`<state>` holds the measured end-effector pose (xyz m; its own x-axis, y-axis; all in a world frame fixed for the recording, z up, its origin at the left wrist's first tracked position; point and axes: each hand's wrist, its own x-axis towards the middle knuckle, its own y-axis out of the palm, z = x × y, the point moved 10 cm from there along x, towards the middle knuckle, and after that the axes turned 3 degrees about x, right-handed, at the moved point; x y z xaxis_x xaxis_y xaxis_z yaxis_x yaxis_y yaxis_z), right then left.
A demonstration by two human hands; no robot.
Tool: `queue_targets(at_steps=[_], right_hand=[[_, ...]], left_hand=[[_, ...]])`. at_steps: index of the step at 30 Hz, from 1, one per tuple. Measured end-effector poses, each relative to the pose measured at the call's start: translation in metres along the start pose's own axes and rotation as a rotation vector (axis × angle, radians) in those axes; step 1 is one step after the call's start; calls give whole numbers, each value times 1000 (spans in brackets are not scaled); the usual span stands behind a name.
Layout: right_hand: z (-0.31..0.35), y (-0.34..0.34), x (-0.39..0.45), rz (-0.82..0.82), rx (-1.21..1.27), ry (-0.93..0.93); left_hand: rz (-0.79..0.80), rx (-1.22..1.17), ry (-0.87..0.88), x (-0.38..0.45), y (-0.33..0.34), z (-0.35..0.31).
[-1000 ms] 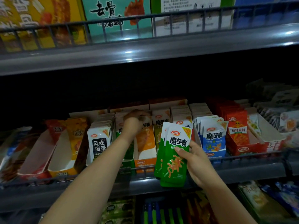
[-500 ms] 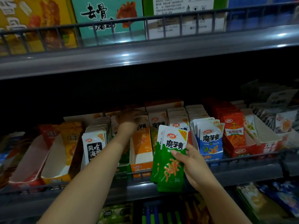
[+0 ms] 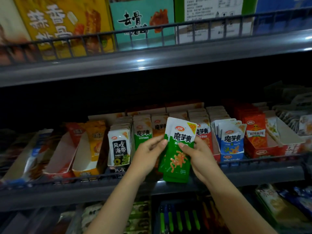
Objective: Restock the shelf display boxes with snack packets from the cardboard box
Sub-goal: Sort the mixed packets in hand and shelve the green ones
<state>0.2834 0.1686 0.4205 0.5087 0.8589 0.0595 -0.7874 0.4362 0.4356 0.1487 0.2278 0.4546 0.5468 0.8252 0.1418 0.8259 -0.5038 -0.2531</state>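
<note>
Both hands, left hand and right hand, pinch the upright green packets, whose matching display box sits at ten o'clock, nearer the left.

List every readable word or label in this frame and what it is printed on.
"魔芋爽": green packets held in both hands
"魔芋爽": blue packets
"风吃海带": black-and-white packets
"去骨": teal box on the upper shelf
Red packets and white carton: print too blurred to read.
</note>
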Motion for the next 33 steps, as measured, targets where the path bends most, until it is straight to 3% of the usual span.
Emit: queue_targets(at_steps=[8, 14, 22, 27, 33], right_hand=[[24, 77, 43, 68, -223, -110], [19, 103, 71, 45, -419, -75], [-7, 113, 85, 85, -530, -56], [-13, 114, 88, 112, -626, -57], [-21, 114, 89, 222, -1021, -145]], left_hand=[[-234, -40, 114, 28, -75, -28], [-415, 303, 221, 44, -103, -39], [-577, 502, 278, 45, -119, -31], [-554, 508, 241, 49, -118, -18], [-472, 630, 194, 51, -112, 0]])
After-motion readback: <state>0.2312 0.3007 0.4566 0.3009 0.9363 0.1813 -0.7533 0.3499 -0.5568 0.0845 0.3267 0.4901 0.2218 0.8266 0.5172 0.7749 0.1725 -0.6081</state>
